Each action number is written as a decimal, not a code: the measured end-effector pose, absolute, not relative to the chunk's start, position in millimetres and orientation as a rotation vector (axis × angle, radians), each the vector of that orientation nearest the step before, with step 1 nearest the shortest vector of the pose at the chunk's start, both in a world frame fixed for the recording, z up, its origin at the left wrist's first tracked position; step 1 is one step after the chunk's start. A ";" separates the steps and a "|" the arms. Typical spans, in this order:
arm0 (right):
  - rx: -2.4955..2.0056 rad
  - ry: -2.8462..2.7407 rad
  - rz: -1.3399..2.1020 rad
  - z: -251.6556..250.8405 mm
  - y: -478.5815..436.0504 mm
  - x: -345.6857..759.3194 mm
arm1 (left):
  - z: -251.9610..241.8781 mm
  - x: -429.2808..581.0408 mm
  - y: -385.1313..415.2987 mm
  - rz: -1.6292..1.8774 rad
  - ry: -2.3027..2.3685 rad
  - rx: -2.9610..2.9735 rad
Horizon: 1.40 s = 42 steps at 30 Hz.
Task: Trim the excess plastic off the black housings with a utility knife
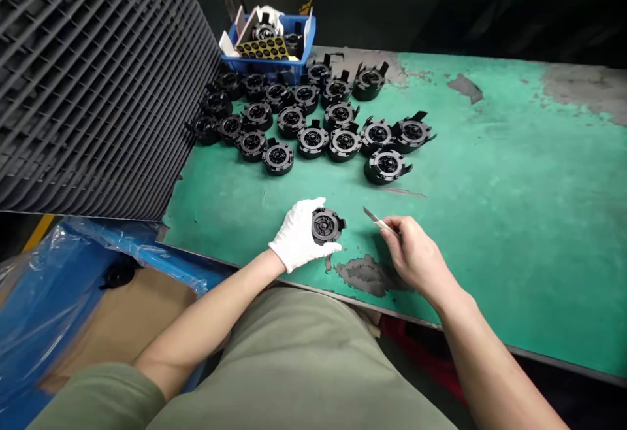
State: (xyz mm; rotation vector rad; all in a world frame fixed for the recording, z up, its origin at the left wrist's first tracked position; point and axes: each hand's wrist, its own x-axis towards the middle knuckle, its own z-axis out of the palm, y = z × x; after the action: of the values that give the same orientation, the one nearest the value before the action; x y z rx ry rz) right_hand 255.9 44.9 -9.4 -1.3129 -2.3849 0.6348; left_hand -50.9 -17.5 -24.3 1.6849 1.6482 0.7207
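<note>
My left hand (300, 235), in a white glove, grips a round black plastic part (325, 226) by its left side, thumb and fingers around its edge. The part's ribbed face is turned up, and a small tab sticks out at its right. To the right, my bare right hand (414, 253) is closed on a slim craft knife (375, 216). Its blade points up and left, toward the part but apart from it. Farther back on the green bench top (490, 221) stand several similar black parts (313, 139) in a loose cluster.
A blue bin (267, 67) with black parts and a sheet of round stickers (263, 48) stands at the back. Dark grey slatted trays (93, 83) are stacked at the left. Below them sits a carton (132, 319) with blue plastic film (53, 312) and a black part inside.
</note>
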 end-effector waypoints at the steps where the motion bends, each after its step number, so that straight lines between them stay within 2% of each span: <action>1: -1.286 -2.410 0.645 -5.5 45.7 257.1 | -24.5 -48.0 -10.0 0.690 1.582 1.701; 7: -1.106 -2.579 0.651 12.6 52.1 268.4 | -15.9 -73.3 25.5 0.477 1.129 1.889; 16: -0.991 -2.811 0.528 13.6 54.8 250.5 | -31.7 -52.7 14.5 0.654 1.286 1.990; 30: -0.754 -3.027 -0.015 26.7 58.1 237.5 | -35.2 -52.7 14.3 0.694 1.282 2.069; 42: -0.552 -3.091 -0.041 25.3 72.0 239.4 | -36.8 -52.9 14.8 0.735 1.265 2.082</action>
State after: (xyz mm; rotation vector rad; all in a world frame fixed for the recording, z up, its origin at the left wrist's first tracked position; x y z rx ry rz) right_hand 239.4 72.0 25.3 -0.5519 -3.0914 -0.0411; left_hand -52.9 14.8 -36.8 2.0818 1.2650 0.7349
